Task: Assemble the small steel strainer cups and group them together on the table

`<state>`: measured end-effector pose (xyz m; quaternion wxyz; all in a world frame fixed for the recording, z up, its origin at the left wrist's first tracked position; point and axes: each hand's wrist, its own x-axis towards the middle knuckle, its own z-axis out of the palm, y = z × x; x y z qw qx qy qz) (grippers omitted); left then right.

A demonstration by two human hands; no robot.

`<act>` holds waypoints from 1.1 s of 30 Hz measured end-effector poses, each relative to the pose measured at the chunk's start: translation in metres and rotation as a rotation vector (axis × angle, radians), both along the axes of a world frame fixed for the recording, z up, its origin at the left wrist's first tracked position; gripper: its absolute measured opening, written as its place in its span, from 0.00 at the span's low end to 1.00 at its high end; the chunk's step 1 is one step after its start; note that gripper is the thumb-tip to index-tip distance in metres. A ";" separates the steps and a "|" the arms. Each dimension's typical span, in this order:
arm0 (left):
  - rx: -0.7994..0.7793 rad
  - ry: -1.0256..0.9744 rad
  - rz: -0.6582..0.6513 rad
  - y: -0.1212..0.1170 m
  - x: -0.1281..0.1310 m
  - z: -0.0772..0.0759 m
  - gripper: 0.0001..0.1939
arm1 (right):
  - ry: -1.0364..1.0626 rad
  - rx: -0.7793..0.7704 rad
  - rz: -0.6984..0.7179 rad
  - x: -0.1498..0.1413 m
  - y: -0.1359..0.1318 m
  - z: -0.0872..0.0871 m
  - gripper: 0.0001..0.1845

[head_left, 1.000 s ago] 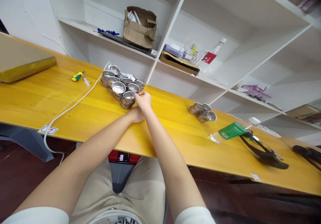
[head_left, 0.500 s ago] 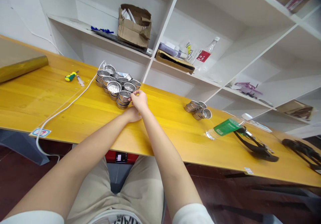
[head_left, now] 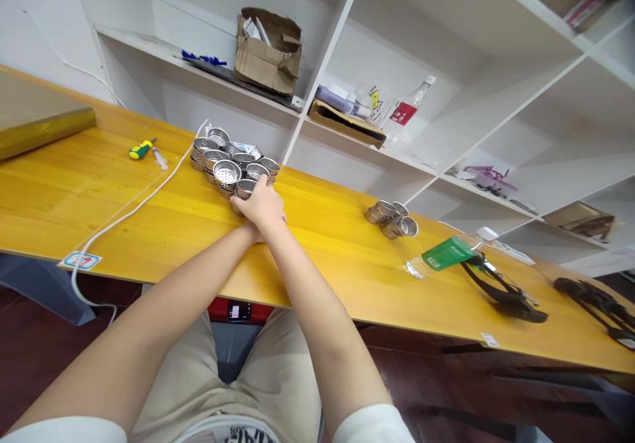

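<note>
Gripping a stacked cup point(head_left: 245, 187), the right hand point(head_left: 262, 203) partly hides the left hand point(head_left: 258, 234), its grip unclear.

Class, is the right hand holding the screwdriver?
No: the right hand is at the cups, while the screwdriver lies apart on the table.

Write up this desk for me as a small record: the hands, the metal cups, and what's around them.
Right hand: against a cup at the near edge of the larger group; grip partly hidden
Left hand: mostly hidden behind the right
Larger group: perforated metal cups, left
Smaller group: similar cups, right
Far left: screwdriver
Far right: green-label bottle
Shelf: cardboard box
</note>
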<state>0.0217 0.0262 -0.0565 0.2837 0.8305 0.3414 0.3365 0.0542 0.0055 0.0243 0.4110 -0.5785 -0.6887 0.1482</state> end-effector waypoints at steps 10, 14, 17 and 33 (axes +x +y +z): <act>0.048 0.106 -0.186 0.016 -0.004 -0.011 0.04 | -0.183 -0.065 -0.158 -0.014 -0.007 0.018 0.34; 0.036 0.110 -0.207 0.012 -0.005 -0.007 0.02 | -0.259 -0.078 -0.147 -0.016 -0.013 0.026 0.32; 0.032 0.115 -0.202 0.013 -0.003 -0.008 0.00 | -0.301 -0.074 -0.145 -0.017 -0.014 0.026 0.32; 0.054 0.132 -0.189 0.024 -0.001 -0.018 0.04 | -0.264 -0.074 -0.134 -0.016 -0.011 0.022 0.35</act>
